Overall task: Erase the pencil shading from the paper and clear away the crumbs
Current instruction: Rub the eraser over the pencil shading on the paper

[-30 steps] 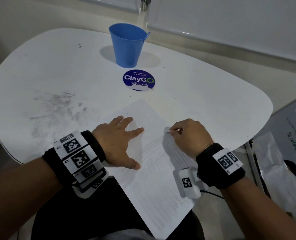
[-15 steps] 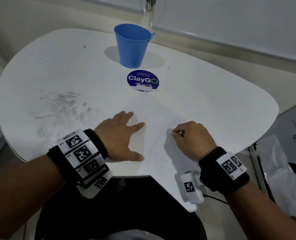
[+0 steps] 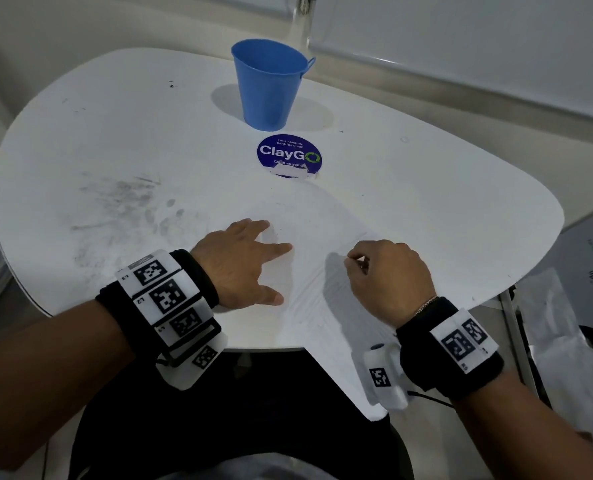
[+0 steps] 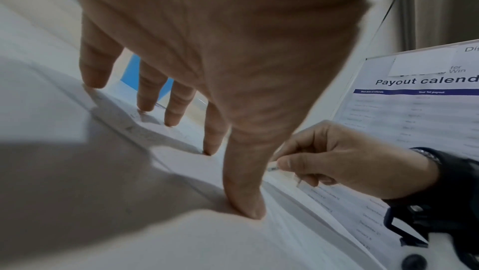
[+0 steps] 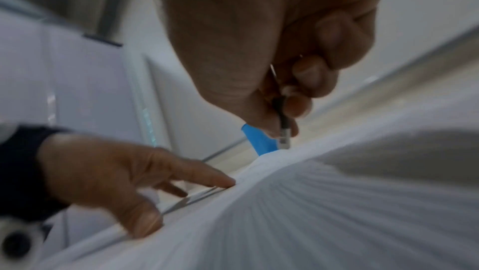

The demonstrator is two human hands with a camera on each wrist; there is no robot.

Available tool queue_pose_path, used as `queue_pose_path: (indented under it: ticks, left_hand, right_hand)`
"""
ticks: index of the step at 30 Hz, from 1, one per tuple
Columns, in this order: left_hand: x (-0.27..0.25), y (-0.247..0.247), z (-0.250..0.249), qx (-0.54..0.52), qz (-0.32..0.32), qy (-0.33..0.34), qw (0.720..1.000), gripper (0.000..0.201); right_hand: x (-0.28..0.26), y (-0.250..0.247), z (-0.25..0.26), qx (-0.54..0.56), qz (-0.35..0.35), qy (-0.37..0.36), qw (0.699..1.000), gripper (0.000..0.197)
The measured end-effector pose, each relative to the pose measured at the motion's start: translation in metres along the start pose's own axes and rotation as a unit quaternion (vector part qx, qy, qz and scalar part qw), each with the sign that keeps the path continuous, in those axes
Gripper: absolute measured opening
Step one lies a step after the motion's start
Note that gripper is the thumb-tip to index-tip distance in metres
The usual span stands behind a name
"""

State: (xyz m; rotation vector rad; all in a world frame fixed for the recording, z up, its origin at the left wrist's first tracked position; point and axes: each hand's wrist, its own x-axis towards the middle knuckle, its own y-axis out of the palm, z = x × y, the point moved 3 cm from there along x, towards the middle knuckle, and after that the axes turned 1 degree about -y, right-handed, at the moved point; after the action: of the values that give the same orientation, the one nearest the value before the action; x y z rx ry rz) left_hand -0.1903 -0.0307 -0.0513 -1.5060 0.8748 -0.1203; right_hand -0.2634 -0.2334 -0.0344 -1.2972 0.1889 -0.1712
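In the head view, the right hand (image 3: 390,275) is curled, its thumb and fingertips pinching a small thin tool (image 3: 360,260) whose tip meets the paper (image 3: 308,237); whether it is an eraser cannot be told here. The sheet lies under that grip, on the near edge of the white table (image 3: 426,188), with one corner hanging over the edge toward the person. Left of the grip, the left hand (image 3: 239,265) lies flat with fingers spread, pressing the sheet down. Beyond the grip sit a round blue sticker (image 3: 289,154) and, farther back, a blue bucket (image 3: 269,84); grey smudges (image 3: 121,202) mark the table well to the left. In the left wrist view, the left hand (image 4: 220,49) has its straight fingertips (image 4: 243,211) planted on the paper (image 4: 181,233), and the right hand (image 4: 344,159) just beside it pinches the small tool (image 4: 272,169) between thumb and forefinger, with a printed sheet (image 4: 420,110) behind. In the right wrist view, which is blurred, the right hand (image 5: 272,38) grips the thin dark tool (image 5: 282,122), its pale tip touching the paper (image 5: 311,213); the left hand (image 5: 124,176) presses the sheet's edge nearby, and a slice of the bucket (image 5: 259,139) shows behind the tip.
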Motion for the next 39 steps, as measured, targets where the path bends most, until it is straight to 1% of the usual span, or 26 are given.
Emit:
queue_pose_path:
  ticks: [1,2,4,6,8,10,12,16,18,21,22,23,26,27,28,31,32,35,37,39]
  left_hand:
    - [0.0,-0.001,0.0,0.004,-0.007,0.005,1.0,0.081]
    - [0.0,-0.001,0.0,0.012,-0.015,0.01,1.0,0.077]
    - [-0.001,-0.003,-0.001,0.032,-0.029,0.012,0.999,0.07]
    - [-0.002,-0.005,-0.003,0.036,-0.038,0.007,0.999,0.064]
    - [-0.003,-0.006,-0.005,0.035,-0.035,0.006,0.999,0.061]
    - [-0.004,-0.004,-0.007,0.047,-0.023,0.01,0.999,0.065]
    - [-0.005,-0.001,-0.008,0.063,-0.01,0.016,0.998,0.076]
    - [-0.007,0.002,-0.009,0.072,0.01,0.019,0.997,0.093]
    - [-0.007,0.002,-0.009,0.074,0.017,0.019,0.997,0.097]
    - [-0.007,0.002,-0.009,0.069,0.017,0.017,0.997,0.098]
    - [-0.007,0.002,-0.009,0.068,0.016,0.017,0.997,0.098]
    - [-0.006,0.002,-0.009,0.066,0.015,0.016,0.998,0.098]
    - [-0.006,0.002,-0.01,0.064,0.013,0.016,0.998,0.099]
    - [-0.007,0.002,-0.01,0.065,0.012,0.016,0.998,0.099]
    - [-0.007,0.002,-0.009,0.065,0.014,0.015,0.998,0.099]
    - [-0.008,0.002,-0.009,0.063,0.029,0.01,0.998,0.097]
    - [-0.008,0.002,-0.009,0.061,0.029,0.01,0.998,0.095]
    - [-0.009,0.004,-0.013,0.058,0.029,0.008,0.998,0.092]
    - [-0.009,0.004,-0.014,0.06,0.031,0.006,0.998,0.094]
    - [-0.01,0.005,-0.015,0.063,0.031,0.007,0.998,0.096]
  right_hand:
    - [-0.002,0.0,0.005,-0.007,-0.015,-0.019,1.0,0.02]
    - [-0.003,0.001,0.011,-0.001,-0.015,-0.036,0.999,0.02]
    - [-0.007,0.006,0.018,0.027,0.02,-0.058,0.998,0.02]
    - [-0.01,0.01,0.02,0.036,0.058,-0.056,0.996,0.019]
    - [-0.01,0.01,0.018,0.019,0.069,-0.045,0.996,0.019]
    - [-0.01,0.006,0.017,-0.002,0.068,-0.034,0.997,0.019]
    - [-0.011,0.004,0.02,0.002,0.06,-0.043,0.997,0.02]
    - [-0.022,0.013,0.04,0.099,0.091,-0.102,0.986,0.02]
    - [-0.022,0.015,0.04,0.098,0.095,-0.102,0.985,0.021]
    - [-0.011,0.009,0.027,0.052,0.057,-0.071,0.994,0.023]
    - [-0.01,0.008,0.026,0.044,0.048,-0.071,0.995,0.023]
    - [-0.012,0.009,0.028,0.043,0.053,-0.082,0.994,0.023]
    - [-0.028,0.018,0.045,0.08,0.131,-0.144,0.978,0.02]
    - [-0.03,0.019,0.048,0.08,0.142,-0.152,0.975,0.019]
    - [-0.028,0.018,0.048,0.078,0.138,-0.152,0.976,0.019]
    - [-0.018,0.012,0.038,0.084,0.096,-0.11,0.986,0.021]
    - [-0.018,0.013,0.037,0.085,0.097,-0.112,0.985,0.02]
    - [-0.03,0.02,0.049,0.085,0.137,-0.156,0.975,0.018]
    - [-0.026,0.02,0.048,0.087,0.126,-0.148,0.977,0.018]
    - [-0.019,0.017,0.043,0.094,0.095,-0.126,0.983,0.017]
